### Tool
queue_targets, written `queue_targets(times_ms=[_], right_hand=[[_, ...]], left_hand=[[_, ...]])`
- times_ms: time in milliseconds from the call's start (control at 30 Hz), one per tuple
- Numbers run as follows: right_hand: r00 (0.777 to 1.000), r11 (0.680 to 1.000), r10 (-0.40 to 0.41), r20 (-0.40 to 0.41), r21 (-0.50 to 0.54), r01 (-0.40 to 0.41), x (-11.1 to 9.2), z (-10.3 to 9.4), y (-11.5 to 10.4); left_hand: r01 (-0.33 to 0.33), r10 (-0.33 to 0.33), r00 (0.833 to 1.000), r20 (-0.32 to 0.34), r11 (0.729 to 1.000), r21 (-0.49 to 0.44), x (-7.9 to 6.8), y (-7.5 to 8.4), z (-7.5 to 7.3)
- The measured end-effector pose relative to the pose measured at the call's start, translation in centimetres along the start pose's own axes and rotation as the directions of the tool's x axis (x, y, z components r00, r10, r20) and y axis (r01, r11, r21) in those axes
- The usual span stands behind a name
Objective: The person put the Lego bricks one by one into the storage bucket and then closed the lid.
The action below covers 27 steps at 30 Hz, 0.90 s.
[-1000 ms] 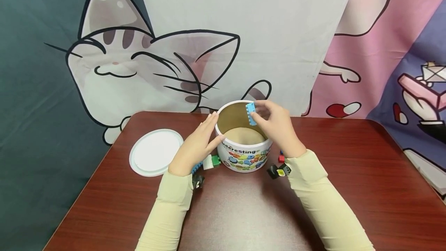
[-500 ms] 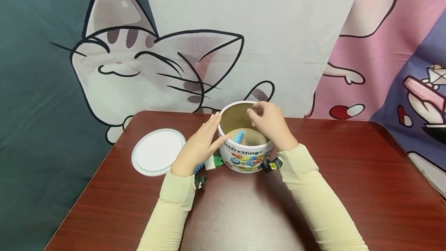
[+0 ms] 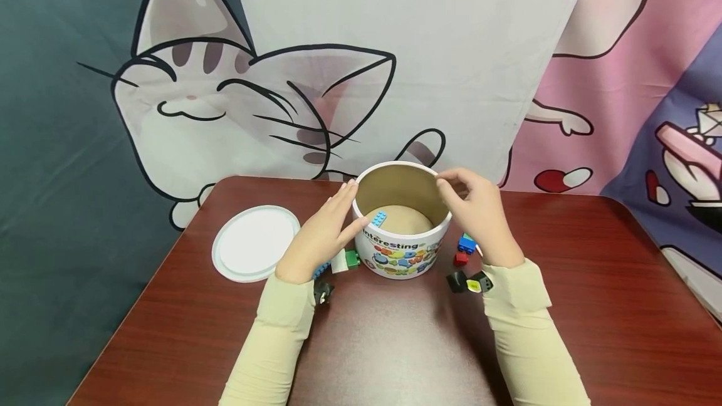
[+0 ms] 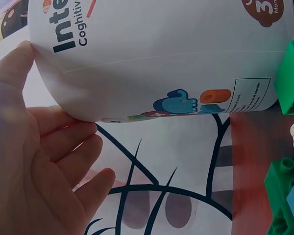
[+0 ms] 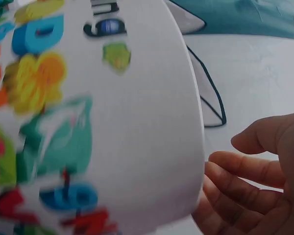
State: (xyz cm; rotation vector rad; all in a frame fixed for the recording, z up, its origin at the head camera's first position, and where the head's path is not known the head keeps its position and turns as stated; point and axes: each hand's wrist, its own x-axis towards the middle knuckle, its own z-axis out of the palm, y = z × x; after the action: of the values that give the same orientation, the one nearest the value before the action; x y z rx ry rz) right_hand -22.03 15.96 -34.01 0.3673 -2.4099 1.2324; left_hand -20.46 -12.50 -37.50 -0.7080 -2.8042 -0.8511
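One tub (image 3: 400, 257) holds one light-blue brick (image 3: 379, 218), one lid (image 3: 256, 244) nearby.

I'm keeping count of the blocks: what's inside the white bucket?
Inside the white bucket, one light-blue block shows on the floor, toward the left in the head view. The bucket's near wall hides the nearest strip of floor, so anything there can't be seen.

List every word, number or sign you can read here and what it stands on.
"Interesting": front of the tub.
"Cog?itiv", cut off, one letter unclear: same tub.
"3" and "Mon", cut off: the tub's brown badge.
Too small: boxed print on the tub.
Too blurred: right wrist view's coloured print.
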Motion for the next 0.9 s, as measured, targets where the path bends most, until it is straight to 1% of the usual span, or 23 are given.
queue_targets(times_ms=[133, 233, 367, 467, 567, 667, 800, 900], right_hand=[[0.998, 0.999, 0.045, -0.031, -0.001, -0.046, -0.7, -0.8, 1.1], [0.994, 0.995, 0.096, -0.046, 0.000, -0.096, -1.2, -1.2, 2.0], [0.991, 0.990, 0.131, -0.022, -0.050, -0.132, -1.5, -1.8, 3.1], [0.990, 0.985, 0.139, 0.015, -0.102, -0.136, -1.5, -2.3, 4.0], [0.988, 0.981, 0.137, 0.076, -0.147, -0.125, -1.6, -2.6, 5.2], [0.978, 0.976, 0.120, 0.170, -0.203, -0.084, -1.5, -2.7, 6.5], [0.946, 0.967, 0.113, 0.305, -0.254, -0.034, -1.4, -2.4, 8.3], [0.918, 0.960, 0.138, 0.373, -0.277, -0.032, -1.3, -2.1, 9.4]], left_hand=[[0.001, -0.001, 1.000, -0.007, 1.000, -0.005, -0.1, 0.0, -0.1], [0.001, -0.001, 1.000, -0.006, 1.000, -0.009, -0.2, 0.0, -0.1], [0.002, -0.002, 1.000, -0.012, 1.000, -0.012, -0.2, 0.0, -0.1], [0.004, -0.004, 1.000, -0.009, 1.000, -0.015, -0.3, -0.1, 0.0], [0.007, -0.007, 1.000, -0.002, 1.000, -0.013, -0.3, -0.2, 0.1], [0.006, -0.006, 1.000, -0.005, 1.000, -0.008, -0.3, -0.2, 0.2], [0.006, -0.006, 1.000, -0.007, 1.000, -0.006, -0.2, -0.2, 0.3], [0.008, -0.008, 1.000, -0.004, 1.000, -0.004, -0.1, -0.1, 0.2]])
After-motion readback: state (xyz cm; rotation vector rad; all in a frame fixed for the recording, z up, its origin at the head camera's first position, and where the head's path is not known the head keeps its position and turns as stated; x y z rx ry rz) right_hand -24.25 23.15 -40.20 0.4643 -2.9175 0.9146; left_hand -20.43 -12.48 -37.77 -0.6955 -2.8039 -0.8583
